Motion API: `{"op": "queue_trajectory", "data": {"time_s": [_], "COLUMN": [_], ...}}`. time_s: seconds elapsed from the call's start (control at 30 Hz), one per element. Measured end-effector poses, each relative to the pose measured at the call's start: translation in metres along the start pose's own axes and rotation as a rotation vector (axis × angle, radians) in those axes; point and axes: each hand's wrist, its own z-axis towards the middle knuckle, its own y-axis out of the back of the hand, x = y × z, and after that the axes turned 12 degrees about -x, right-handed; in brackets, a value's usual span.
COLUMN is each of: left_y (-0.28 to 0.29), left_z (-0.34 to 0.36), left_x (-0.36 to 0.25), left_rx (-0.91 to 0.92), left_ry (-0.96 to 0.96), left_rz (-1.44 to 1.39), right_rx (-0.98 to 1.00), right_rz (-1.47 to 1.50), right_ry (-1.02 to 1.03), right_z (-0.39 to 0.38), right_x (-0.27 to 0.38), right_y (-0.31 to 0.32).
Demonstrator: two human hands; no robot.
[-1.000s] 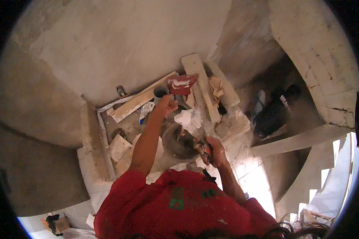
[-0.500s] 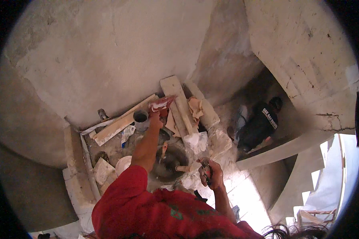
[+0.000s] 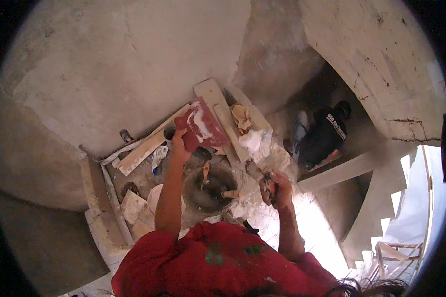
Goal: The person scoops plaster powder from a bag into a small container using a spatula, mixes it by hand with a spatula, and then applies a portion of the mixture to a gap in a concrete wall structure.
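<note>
My left hand (image 3: 180, 144) grips the edge of a flat red plaster hawk (image 3: 214, 129) with a streak of white plaster across its face. It is held up over the boards, its underside hidden. In my right hand (image 3: 280, 190) is a small trowel with a reddish handle; its greyish blade (image 3: 253, 170) points up and left toward a white plaster heap (image 3: 257, 143). Between my forearms stands a round dark tub (image 3: 188, 192) of murky water. An orange-handled brush (image 3: 205, 171) and a pale wooden handle (image 3: 231, 193) rest in it.
Boards (image 3: 214, 96) and a crumpled brown paper (image 3: 241, 118) lie against the wall. A grey pipe or pot (image 3: 169, 131) is partly behind my left hand. A pale bucket (image 3: 155, 195) sits left of the tub. Another person in black (image 3: 324, 136) crouches beyond a low ledge.
My left hand has shifted left, and the hawk has turned so its broad face shows. My right hand with the trowel has moved right and forward, toward the plaster heap.
</note>
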Motion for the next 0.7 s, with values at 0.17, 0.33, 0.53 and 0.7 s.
{"op": "queue_trajectory", "data": {"time_s": [0.17,0.33,0.53,0.7], "left_y": [-0.043,-0.073,-0.089,-0.097], "left_z": [-0.095,-0.149,-0.174,-0.188], "left_x": [-0.038,-0.053,-0.057,-0.061], "left_rx": [0.011,0.135,0.258,0.276], "left_ry": [-0.011,0.150,0.305,0.264], "left_rz": [0.181,0.238,0.188,0.185], "right_rx": [0.112,0.051,-0.236,-0.141], "right_rz": [-0.075,-0.257,-0.755,-0.741], "right_ry": [0.202,0.446,1.463,1.664], "right_z": [0.007,0.010,0.041,0.054], "right_x": [0.035,0.039,0.016,0.014], "right_y": [-0.021,-0.039,-0.050,-0.047]}}
